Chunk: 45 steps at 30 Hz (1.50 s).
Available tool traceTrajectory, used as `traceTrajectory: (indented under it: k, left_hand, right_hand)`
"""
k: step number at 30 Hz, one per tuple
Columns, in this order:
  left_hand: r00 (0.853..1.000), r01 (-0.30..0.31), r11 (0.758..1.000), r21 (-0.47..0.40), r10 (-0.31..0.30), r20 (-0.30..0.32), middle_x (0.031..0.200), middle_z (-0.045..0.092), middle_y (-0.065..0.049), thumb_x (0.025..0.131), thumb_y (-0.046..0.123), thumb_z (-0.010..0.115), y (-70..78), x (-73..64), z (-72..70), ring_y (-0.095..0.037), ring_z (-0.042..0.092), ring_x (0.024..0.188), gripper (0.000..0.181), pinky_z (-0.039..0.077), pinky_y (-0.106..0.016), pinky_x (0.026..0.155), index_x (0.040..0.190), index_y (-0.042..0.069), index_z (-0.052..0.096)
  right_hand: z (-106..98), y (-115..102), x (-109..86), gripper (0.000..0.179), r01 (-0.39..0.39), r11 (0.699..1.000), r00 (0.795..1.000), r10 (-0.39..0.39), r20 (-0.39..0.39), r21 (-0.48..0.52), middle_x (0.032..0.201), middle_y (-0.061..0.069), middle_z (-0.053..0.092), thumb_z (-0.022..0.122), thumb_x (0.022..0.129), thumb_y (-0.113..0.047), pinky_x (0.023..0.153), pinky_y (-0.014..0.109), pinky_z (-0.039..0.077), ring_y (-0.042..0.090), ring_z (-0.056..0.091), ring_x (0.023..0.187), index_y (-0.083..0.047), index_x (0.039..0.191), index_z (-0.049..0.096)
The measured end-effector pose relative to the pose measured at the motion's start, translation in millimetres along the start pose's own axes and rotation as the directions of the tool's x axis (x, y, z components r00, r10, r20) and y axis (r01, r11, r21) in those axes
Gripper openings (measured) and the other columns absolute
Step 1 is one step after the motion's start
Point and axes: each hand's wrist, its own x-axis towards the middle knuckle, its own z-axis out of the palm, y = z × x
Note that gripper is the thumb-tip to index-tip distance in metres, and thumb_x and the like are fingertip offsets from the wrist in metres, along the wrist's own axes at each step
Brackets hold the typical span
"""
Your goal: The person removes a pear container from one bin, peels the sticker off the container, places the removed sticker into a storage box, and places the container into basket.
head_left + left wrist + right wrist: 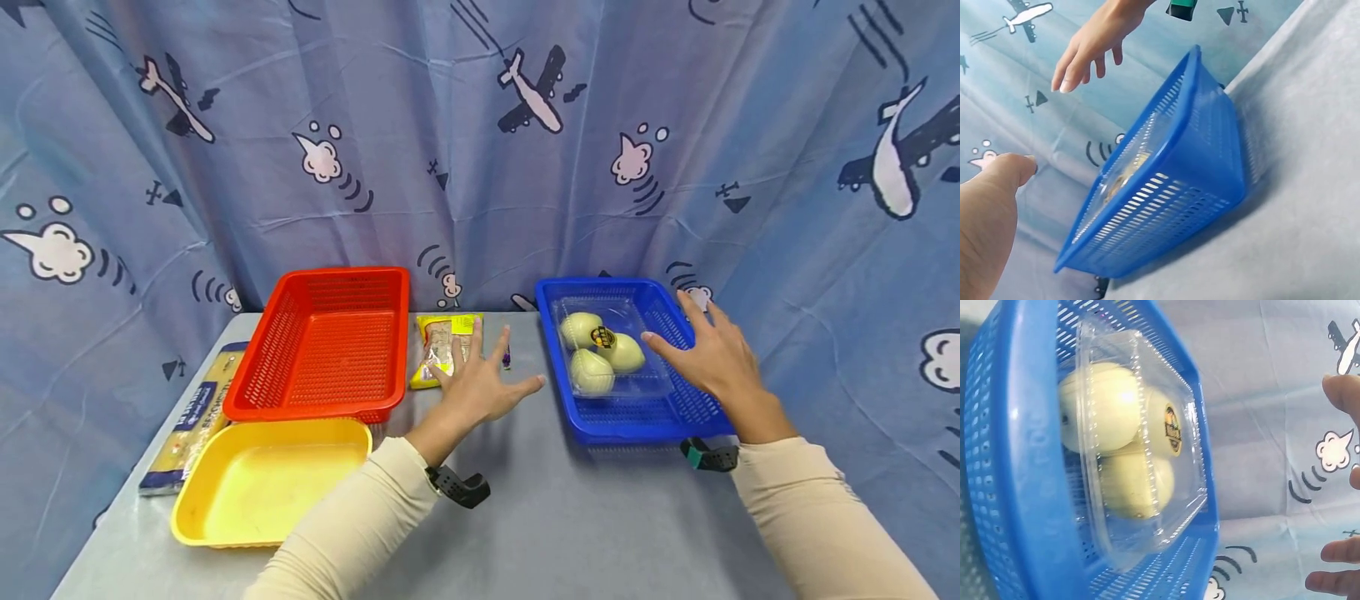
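A clear plastic box (1175, 525) with three pale yellow-green round fruits (592, 372) lies inside the blue basket (622, 432). Above that basket's right side hovers my right hand (708, 350), its fingers spread and holding nothing. My left hand (480, 383) is spread over the table between the baskets, also holding nothing. Just beyond its fingertips lies a yellow food packet (435, 346), partly hidden by the fingers. A small purple item (507, 358) is beside the packet, mostly covered by the hand. In the left wrist view the left thumb (1004, 181) points toward the blue basket.
On the left a red basket (322, 412) stands behind a yellow tray (273, 537). A long blue-and-yellow package (195, 408) lies along the table's left edge, partly under them. A blue curtain (480, 150) with airplane prints hangs behind the grey table (585, 525).
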Motion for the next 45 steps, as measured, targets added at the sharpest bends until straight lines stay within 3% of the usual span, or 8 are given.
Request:
traceTrajectory:
  k: [5, 16, 24, 36, 45]
  left_hand:
    - [1.0, 0.001, 1.0, -0.009, -0.001, 0.024, 0.159, -0.014, 0.004, 0.073, 0.087, 0.042, 3.2, -1.5, 9.6, -0.042, -0.005, 0.142, 0.098, 0.006, -0.079, 0.095, 0.154, 0.039, 0.016]
    - [0.997, -0.049, 0.999, -0.004, 0.049, 0.067, 0.161, -0.004, 0.0, 0.072, 0.09, 0.037, 19.0, -0.8, 36.8, -0.042, 0.001, 0.142, 0.099, 0.005, -0.08, 0.093, 0.154, 0.041, 0.013]
    - [0.99, -0.072, 0.997, 0.004, 0.071, 0.121, 0.16, -0.008, 0.002, 0.071, 0.09, 0.039, 27.8, -1.2, 55.7, -0.044, 0.0, 0.141, 0.099, 0.004, -0.079, 0.094, 0.154, 0.043, 0.011]
    - [0.979, -0.098, 0.995, -0.001, 0.096, 0.179, 0.161, -0.003, 0.001, 0.07, 0.091, 0.037, 35.8, 1.0, 73.4, -0.042, 0.001, 0.142, 0.099, 0.006, -0.079, 0.095, 0.153, 0.045, 0.009]
    - [0.97, -0.107, 0.994, 0.007, 0.102, 0.218, 0.161, -0.008, 0.006, 0.071, 0.091, 0.037, 43.9, 1.3, 79.1, -0.04, 0.002, 0.143, 0.098, 0.006, -0.077, 0.097, 0.153, 0.045, 0.008]
  right_hand:
    - [7.9, 6.5, 0.9, 0.096, -0.012, 1.0, 1.0, 0.012, 0.006, 0.001, 0.148, 0.037, 0.015, 0.048, 0.086, -0.071, 0.086, 0.08, 0.021, 0.065, 0.022, 0.123, -0.023, 0.157, 0.006]
    - [20.4, 13.6, 3.6, 0.095, -0.001, 0.999, 1.0, 0.0, 0.008, 0.035, 0.147, 0.036, 0.02, 0.05, 0.087, -0.068, 0.087, 0.079, 0.021, 0.063, 0.025, 0.124, -0.02, 0.157, 0.009]
    - [29.5, 18.0, 4.6, 0.096, -0.005, 0.999, 0.999, 0.004, 0.041, 0.038, 0.146, 0.036, 0.023, 0.05, 0.086, -0.069, 0.087, 0.079, 0.023, 0.061, 0.026, 0.125, -0.017, 0.157, 0.01]
    - [36.6, 21.7, 10.2, 0.103, -0.025, 0.997, 0.99, 0.016, 0.14, 0.068, 0.149, 0.035, 0.019, 0.051, 0.084, -0.072, 0.088, 0.08, 0.02, 0.06, 0.021, 0.128, -0.017, 0.157, 0.004]
    - [40.8, 21.8, 15.2, 0.103, -0.046, 0.993, 0.984, 0.027, 0.174, 0.105, 0.151, 0.033, 0.016, 0.05, 0.084, -0.073, 0.091, 0.078, 0.018, 0.059, 0.018, 0.131, -0.017, 0.157, 0.001]
